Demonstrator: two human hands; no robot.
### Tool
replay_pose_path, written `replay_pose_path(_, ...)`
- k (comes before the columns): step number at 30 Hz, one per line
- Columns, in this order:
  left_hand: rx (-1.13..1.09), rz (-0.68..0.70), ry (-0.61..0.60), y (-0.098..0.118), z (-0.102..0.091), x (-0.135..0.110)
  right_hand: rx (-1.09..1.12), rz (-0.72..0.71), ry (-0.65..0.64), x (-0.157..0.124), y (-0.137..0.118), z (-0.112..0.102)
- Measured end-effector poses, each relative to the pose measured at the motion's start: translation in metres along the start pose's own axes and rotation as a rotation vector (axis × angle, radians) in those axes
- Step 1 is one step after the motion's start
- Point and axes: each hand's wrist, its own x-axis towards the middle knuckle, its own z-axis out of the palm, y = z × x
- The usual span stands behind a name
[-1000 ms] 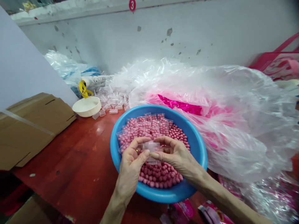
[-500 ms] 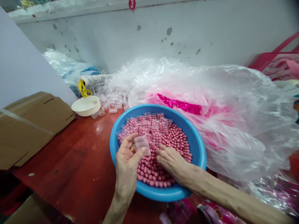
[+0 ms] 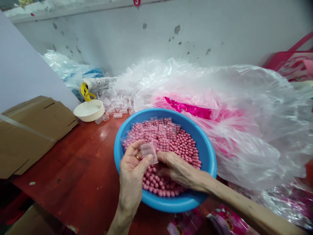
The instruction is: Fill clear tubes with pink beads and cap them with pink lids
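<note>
Holding clear bag (image 3: 148, 152), left hand (image 3: 130, 176), long axis tilted

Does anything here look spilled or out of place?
A few small clear bags lie loose on the red tabletop beside the white bowl, apart from the heap behind them. Several bags also rest on the pink beads in the blue basin, which looks a little jumbled.

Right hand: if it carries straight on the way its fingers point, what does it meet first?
Most likely the small clear plastic bag held in the left hand, just ahead of the right hand. Depth is hard to judge here, so they may already be touching.
</note>
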Motion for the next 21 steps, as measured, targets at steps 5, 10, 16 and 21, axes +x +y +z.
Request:
replay_pose_path(5,-0.012,0.020,0.029,0.000,0.000,-0.001,0.240,0.098,-0.031,0.000,-0.006,-0.011)
replay_pose_path(10,-0.020,0.027,0.044,0.000,0.000,-0.001,0.401,0.167,0.011,-0.007,-0.007,-0.018)
replay_pose_path(16,-0.024,0.032,0.052,0.001,0.000,-0.001,0.685,0.251,-0.034,-0.008,0.000,-0.021)
replay_pose_path(21,-0.021,0.031,0.050,0.000,-0.001,-0.002,0.560,0.233,0.086,-0.009,0.013,-0.023)
